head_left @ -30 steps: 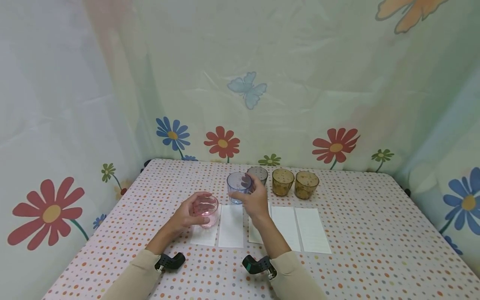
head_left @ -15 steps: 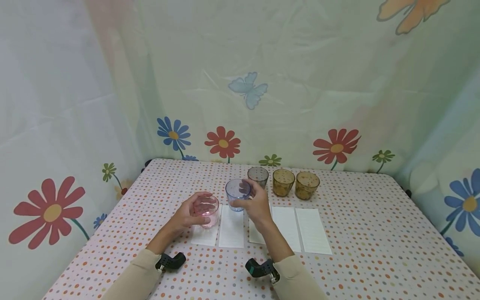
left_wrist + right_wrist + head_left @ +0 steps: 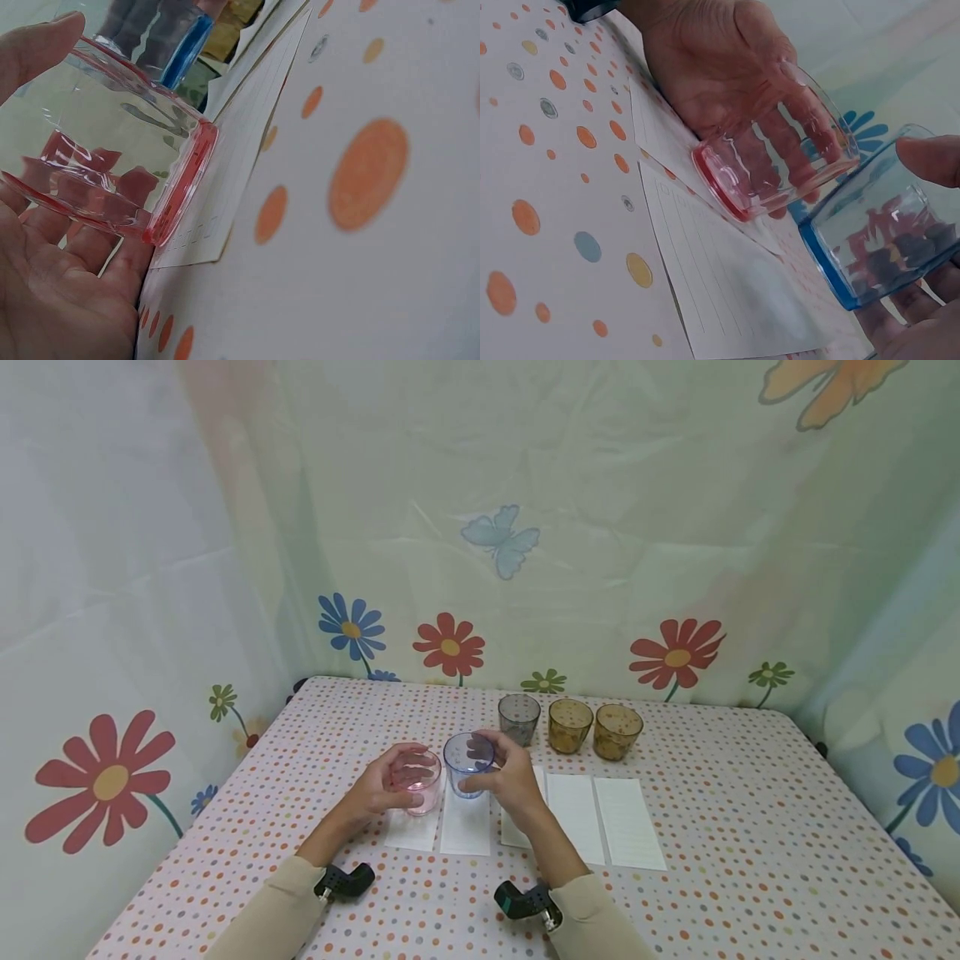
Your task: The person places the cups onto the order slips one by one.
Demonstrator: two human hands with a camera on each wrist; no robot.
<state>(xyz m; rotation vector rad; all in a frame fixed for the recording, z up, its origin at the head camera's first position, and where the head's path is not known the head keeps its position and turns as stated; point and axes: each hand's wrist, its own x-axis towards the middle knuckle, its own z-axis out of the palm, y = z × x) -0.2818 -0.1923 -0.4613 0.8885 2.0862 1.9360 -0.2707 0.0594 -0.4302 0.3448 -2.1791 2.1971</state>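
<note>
My left hand [image 3: 372, 787] grips a clear pink glass [image 3: 423, 800], thumb on the near side and fingers round the far side. The glass is upright over the leftmost white card [image 3: 410, 837]; in the left wrist view its red base [image 3: 185, 180] is at or just above the card. My right hand [image 3: 516, 777] holds a clear blue glass [image 3: 459, 770] between thumb and curled fingers. That glass hangs over the far end of the second card [image 3: 465, 835], close beside the pink one. In the right wrist view its blue base [image 3: 829, 266] looks raised off the paper.
Behind the cards stand a grey glass [image 3: 519, 720] and two amber glasses, one nearer the middle [image 3: 569, 727] and one farther right [image 3: 617, 732]. More white cards, such as the rightmost card [image 3: 632, 823], lie on the dotted tablecloth [image 3: 750, 827]. A flowered curtain [image 3: 570, 602] encloses the back and sides.
My right hand has brought the blue glass forward and slightly left, away from the grey glass, to above the second card. My left hand and the pink glass have hardly moved.
</note>
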